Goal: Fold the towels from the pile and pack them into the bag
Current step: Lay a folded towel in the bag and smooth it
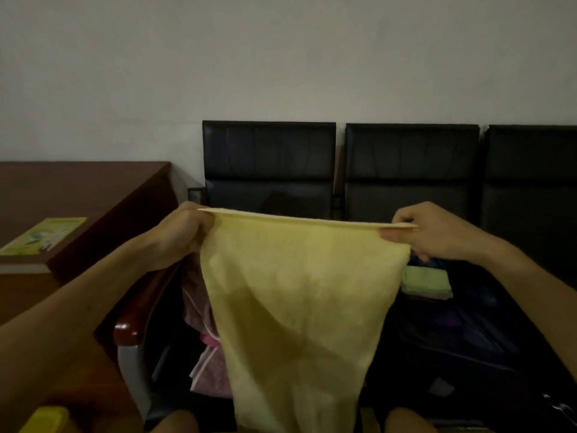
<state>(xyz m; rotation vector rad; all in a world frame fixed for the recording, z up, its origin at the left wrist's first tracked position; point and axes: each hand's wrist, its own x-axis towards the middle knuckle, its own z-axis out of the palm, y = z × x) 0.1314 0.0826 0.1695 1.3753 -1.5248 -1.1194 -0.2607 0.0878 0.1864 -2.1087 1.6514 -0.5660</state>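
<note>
A pale yellow towel (296, 301) hangs stretched in front of me. My left hand (184, 232) grips its upper left corner and my right hand (434, 232) pinches the upper right corner, so the top edge runs taut between them. Behind the towel on the left lies a pile of pink towels (206, 348) on a black seat. To the right, folded green and light towels (426, 281) are stacked in a dark bag (468, 345) on the neighbouring seat. The towel hides most of the pile.
A row of black padded chairs (268, 164) stands against the white wall. A brown wooden table (103, 195) with a green book (43, 237) is on the left. A chair armrest (128, 332) and a yellow object (46, 420) sit at lower left.
</note>
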